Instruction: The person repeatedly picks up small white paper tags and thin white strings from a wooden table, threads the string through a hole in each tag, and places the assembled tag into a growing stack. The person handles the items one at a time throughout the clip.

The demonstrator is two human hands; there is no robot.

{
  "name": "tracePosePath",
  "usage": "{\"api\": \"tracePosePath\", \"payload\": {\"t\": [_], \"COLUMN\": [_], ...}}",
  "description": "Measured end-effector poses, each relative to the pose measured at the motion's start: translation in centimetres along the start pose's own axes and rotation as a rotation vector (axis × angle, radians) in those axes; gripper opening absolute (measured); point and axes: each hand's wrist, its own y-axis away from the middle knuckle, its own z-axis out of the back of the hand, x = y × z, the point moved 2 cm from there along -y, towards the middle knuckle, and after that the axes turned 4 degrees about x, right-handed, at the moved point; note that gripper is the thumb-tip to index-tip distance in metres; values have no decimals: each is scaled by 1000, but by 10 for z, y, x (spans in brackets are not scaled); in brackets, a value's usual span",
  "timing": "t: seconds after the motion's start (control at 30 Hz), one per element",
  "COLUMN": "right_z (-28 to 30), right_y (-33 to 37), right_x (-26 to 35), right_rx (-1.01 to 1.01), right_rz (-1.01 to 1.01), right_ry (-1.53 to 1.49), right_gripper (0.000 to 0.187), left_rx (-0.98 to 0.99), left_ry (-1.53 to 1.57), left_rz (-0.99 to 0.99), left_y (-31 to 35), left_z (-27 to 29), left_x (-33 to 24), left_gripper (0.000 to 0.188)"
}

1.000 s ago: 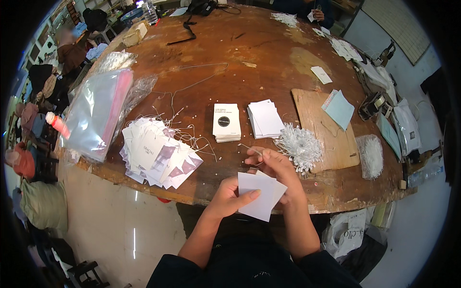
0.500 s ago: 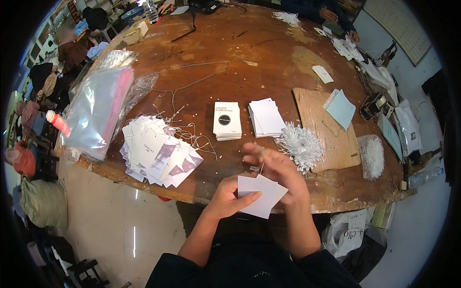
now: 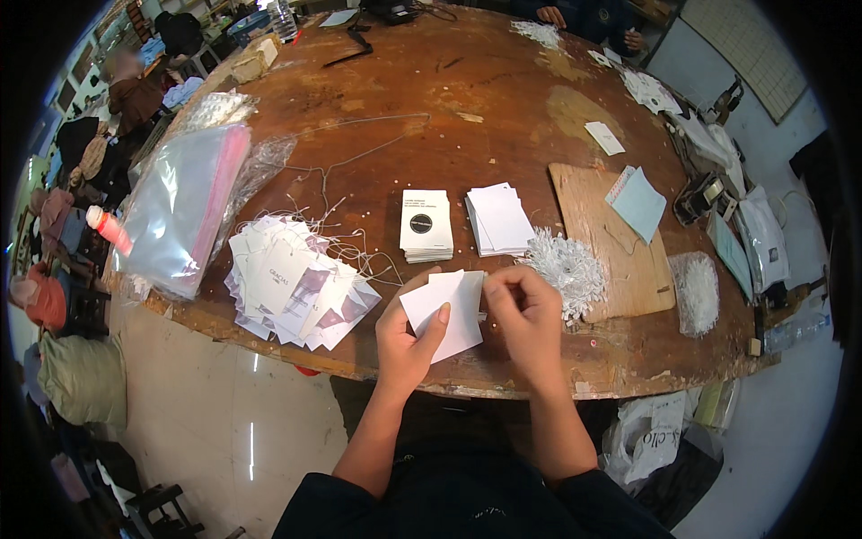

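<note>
My left hand (image 3: 404, 346) grips two white cards (image 3: 440, 323) that overlap like a small fan, its thumb flat on the front one. By the upper right corner of the cards, my right hand (image 3: 528, 328) is closed in a pinch; what sits between its fingertips is hidden. Beyond my hands stand a stack of printed cards with a black round mark (image 3: 426, 242) and a stack of plain white cards (image 3: 499, 220). A heap of white string loops (image 3: 567, 274) lies just right of my right hand. To the left, finished-looking tags with strings (image 3: 292, 283) are piled up.
Clear plastic bags (image 3: 180, 211) lie at the table's left edge, a red-capped bottle (image 3: 108, 229) beside them. On the right are a wooden board (image 3: 575, 207) with a light blue paper (image 3: 637, 205) and a bagged white bundle (image 3: 696, 292). Another person's hand (image 3: 635, 40) shows at the far right.
Both hands have shifted: the cards moved left and up, and my right hand came down from above them into a pinch by their corner. A thin string showed under it before.
</note>
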Motion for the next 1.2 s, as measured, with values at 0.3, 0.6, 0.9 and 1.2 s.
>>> {"api": "tracePosePath", "payload": {"t": [0.3, 0.6, 0.9, 1.2], "right_z": [-16, -5, -6, -12], "right_y": [-1, -4, 2, 0], "right_x": [15, 22, 32, 27], "right_rx": [55, 128, 175, 133], "right_rz": [352, 366, 303, 350], "right_ry": [345, 289, 295, 298], "right_gripper": [3, 3, 5, 5], "left_rx": [-27, -28, -155, -117], "left_ry": [-61, -526, -241, -224], "left_rz": [31, -558, -217, -188], "left_y": [5, -4, 6, 9], "left_z": [0, 4, 7, 2], "left_x": [-3, -20, -10, -11], "left_gripper": [25, 13, 20, 21]}}
